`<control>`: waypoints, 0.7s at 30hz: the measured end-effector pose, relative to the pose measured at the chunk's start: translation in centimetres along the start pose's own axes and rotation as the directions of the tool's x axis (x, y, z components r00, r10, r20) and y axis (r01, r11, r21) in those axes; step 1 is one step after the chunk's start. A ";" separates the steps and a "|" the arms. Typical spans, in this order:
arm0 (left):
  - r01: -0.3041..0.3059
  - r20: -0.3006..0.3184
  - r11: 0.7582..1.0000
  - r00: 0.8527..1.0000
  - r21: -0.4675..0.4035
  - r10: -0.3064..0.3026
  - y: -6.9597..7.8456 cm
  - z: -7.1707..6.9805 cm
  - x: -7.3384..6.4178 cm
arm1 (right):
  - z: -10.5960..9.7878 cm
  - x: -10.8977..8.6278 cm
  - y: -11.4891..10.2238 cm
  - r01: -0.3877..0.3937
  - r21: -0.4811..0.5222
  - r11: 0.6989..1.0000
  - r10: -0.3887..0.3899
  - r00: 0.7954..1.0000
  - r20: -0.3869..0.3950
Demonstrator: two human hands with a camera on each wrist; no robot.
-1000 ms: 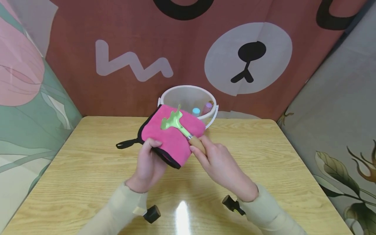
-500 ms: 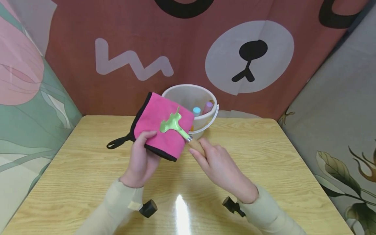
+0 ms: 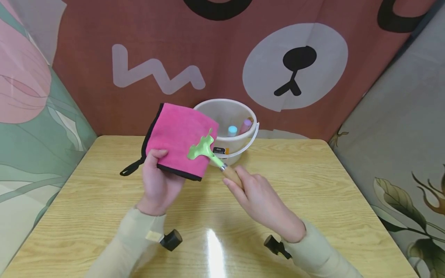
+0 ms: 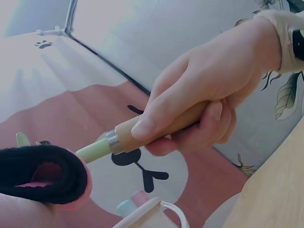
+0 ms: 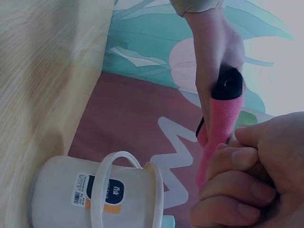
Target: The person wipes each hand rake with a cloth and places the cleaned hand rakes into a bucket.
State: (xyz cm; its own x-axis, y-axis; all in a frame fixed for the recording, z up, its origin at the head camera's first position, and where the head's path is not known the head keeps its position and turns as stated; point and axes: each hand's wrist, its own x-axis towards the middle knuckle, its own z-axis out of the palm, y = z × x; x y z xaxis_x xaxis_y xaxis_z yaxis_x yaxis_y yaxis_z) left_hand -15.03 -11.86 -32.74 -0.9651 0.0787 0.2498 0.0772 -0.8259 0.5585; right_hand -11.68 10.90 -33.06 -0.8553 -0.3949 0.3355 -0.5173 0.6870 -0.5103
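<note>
My left hand [image 3: 160, 189] grips a folded pink cloth [image 3: 174, 127] with black edging and a black hanging loop, thumb on top. In the head view, the cloth is held above the table with its right corner in front of the bucket. My right hand [image 3: 262, 199] holds a small garden rake [image 3: 203, 148] by its wooden handle [image 4: 166, 126]. The rake's green pronged head overlaps the cloth's right side; whether they touch is hard to tell. In the right wrist view, the curled right fingers [image 5: 232, 185] hide most of the handle.
Behind the cloth stands a white bucket [image 3: 236, 148] with its handle down and a label on its side. Inside it are a blue-capped item [image 3: 232, 131] and a purple-capped item [image 3: 246, 125]. A wooden table [image 3: 87, 204] lies underneath, with printed curtains around it.
My left hand has moved left and slightly up with the cloth, uncovering more of the bucket. The cloth has slid leftward behind the rake's head. My right hand and the rake have barely moved.
</note>
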 end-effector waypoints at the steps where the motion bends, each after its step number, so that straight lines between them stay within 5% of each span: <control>1: 0.005 0.005 1.000 1.000 -0.007 -0.005 -0.1 0.1 -0.1 | 0.0 0.0 0.0 -0.002 0.001 1.000 0.002 1.000 -0.001; 21: 0.161 0.121 0.982 0.978 0.094 -0.172 -1.8 1.3 -2.0 | 0.2 0.4 -0.3 0.032 -0.034 0.999 -0.033 0.999 -0.033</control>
State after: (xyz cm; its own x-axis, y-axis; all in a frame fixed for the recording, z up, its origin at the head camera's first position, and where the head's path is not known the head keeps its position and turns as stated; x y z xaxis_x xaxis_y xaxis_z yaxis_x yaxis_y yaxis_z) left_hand -12.94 -9.84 -33.19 -0.9266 0.2864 0.2437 -0.0560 -0.7459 0.6637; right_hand -11.85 10.41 -32.97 -0.8362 -0.3970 0.3782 -0.5432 0.6943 -0.4722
